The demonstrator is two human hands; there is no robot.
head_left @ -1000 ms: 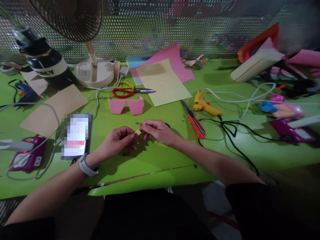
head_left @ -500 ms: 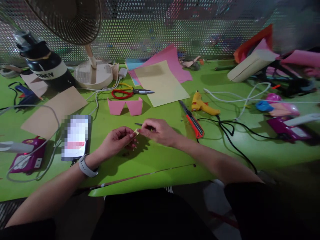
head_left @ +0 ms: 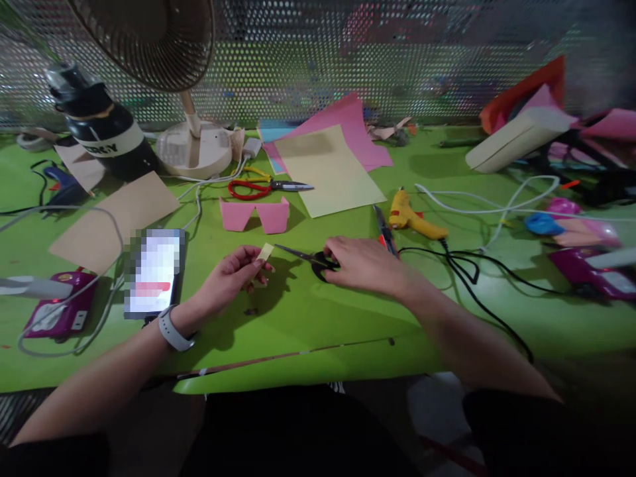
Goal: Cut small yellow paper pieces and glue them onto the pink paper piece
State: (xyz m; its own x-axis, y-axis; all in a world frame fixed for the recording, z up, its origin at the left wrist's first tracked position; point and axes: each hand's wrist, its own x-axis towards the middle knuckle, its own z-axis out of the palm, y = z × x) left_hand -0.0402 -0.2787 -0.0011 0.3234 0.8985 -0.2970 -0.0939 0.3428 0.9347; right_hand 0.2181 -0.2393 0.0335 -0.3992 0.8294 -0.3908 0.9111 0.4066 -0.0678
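Between the thumb and fingers of my left hand [head_left: 242, 270] is a small strip of pale yellow paper [head_left: 265, 252], its end standing up past the fingertips. My right hand [head_left: 358, 264] has its fingers on the black handles of a small pair of scissors [head_left: 301, 254]; the blades point left toward the strip, apart from it. Part of the handles is hidden by my fingers. Just beyond my hands lies a pink paper cutout shaped like glasses [head_left: 255, 216].
Red-and-yellow-handled scissors [head_left: 271, 187] lie behind the cutout, beside a yellow paper sheet [head_left: 330, 172]. To the right are a cutter knife [head_left: 386, 230] and a yellow glue gun [head_left: 417, 218] with a black cord. A phone [head_left: 156, 271], fan [head_left: 191, 149] and bottle [head_left: 106, 136] stand left.
My right hand has let go of the yellow strip and moved right, onto the black scissors' handles. My left hand keeps the strip, now more exposed.
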